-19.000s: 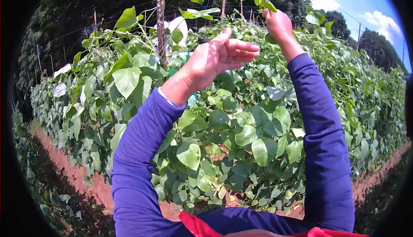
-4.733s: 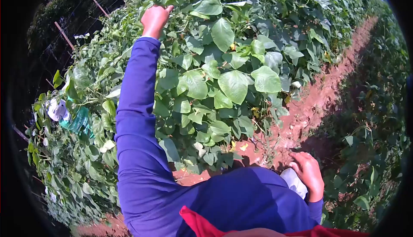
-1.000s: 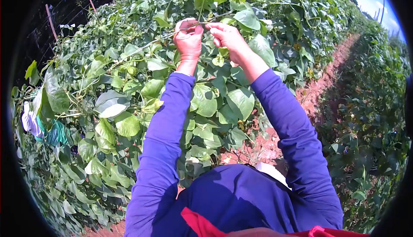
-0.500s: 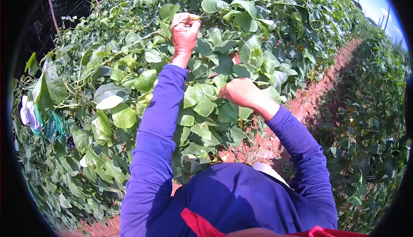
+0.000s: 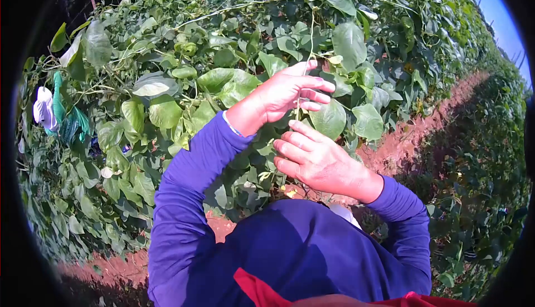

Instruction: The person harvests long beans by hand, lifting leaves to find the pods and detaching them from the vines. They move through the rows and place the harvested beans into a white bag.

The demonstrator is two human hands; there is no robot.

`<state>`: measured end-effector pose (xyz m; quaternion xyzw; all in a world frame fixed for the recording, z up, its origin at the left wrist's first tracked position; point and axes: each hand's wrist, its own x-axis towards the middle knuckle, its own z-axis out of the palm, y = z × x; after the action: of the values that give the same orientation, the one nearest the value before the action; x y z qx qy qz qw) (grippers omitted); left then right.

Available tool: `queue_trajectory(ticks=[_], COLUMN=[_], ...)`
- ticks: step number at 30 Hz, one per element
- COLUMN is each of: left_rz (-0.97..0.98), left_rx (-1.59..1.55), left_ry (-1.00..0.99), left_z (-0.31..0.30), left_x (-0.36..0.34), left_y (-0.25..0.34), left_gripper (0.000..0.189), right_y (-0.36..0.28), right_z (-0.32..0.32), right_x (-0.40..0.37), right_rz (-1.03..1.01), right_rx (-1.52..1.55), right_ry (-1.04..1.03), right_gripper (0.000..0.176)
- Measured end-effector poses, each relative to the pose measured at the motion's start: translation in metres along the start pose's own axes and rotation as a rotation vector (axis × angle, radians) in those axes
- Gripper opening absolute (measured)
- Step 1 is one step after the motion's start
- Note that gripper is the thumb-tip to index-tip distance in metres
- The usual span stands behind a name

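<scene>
The thin stem (image 5: 312,34) that occupies you hangs roughly upright in front of you, below the long vine (image 5: 239,7) crossing the top of the row. Half a second ago your left hand (image 5: 277,92) was higher up, at the vine, and your right hand (image 5: 323,162) was down over the leaves; now both are close together at this stem, so your work appears to centre on it. Your left fingers are spread, thumb apart from them, with the stem passing by them; your right fingers are loosely bent just below, the forefinger reaching towards it, and you cannot tell from here whether they pinch it. A broad leaf (image 5: 329,118) sits just beside your left fingertips. Farther out, a white cloth (image 5: 44,109) and green netting (image 5: 75,126) hang among leaves on your left, and red soil (image 5: 390,159) shows to your right. No brand, label or writing can be read.
</scene>
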<state>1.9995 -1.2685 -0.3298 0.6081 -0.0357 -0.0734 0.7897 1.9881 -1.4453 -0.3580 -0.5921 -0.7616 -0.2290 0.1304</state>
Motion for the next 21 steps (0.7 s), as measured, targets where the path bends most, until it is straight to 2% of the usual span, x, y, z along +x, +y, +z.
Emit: queue_trajectory(ticks=[1,2,5,8,12,15,18,20,21], left_rz=[0.017,0.037,0.066,0.001,-0.053,0.002,0.033,0.105,0.137], left_rx=[0.009,0.024,0.075,0.087,0.220,0.306,0.363,0.407,0.402], left_ry=[0.045,0.152,0.232,0.184,0.265,0.399,0.542,0.591,0.614], left_z=[-0.004,-0.002,-0.024,-0.036,-0.029,-0.021,-0.028,-0.028,-0.020], left_x=[-0.006,-0.016,-0.045,-0.080,-0.136,-0.169,-0.195,-0.210,-0.216], left_y=[0.002,0.007,0.016,0.028,0.040,0.065,0.083,0.091,0.095], left_gripper=[0.069,0.060,0.036,0.036,0.032,0.028,0.030,0.032,0.034], right_y=[0.001,0.002,0.000,0.003,0.033,0.067,0.085,0.097,0.104], right_z=[0.000,0.005,0.008,-0.001,-0.004,0.012,0.034,0.043,0.045], right_x=[0.004,0.008,0.020,0.037,0.060,0.101,0.152,0.186,0.208], right_rz=[-0.013,-0.030,-0.070,-0.088,0.038,0.032,-0.058,-0.003,-0.011], right_rx=[-0.017,-0.005,0.021,0.074,0.073,-0.054,-0.072,-0.087,-0.112], right_ry=[-0.012,0.029,0.147,0.302,0.518,0.586,0.533,0.443,0.553], right_gripper=[0.027,0.028,0.029,0.036,0.041,0.047,0.028,0.015,0.008])
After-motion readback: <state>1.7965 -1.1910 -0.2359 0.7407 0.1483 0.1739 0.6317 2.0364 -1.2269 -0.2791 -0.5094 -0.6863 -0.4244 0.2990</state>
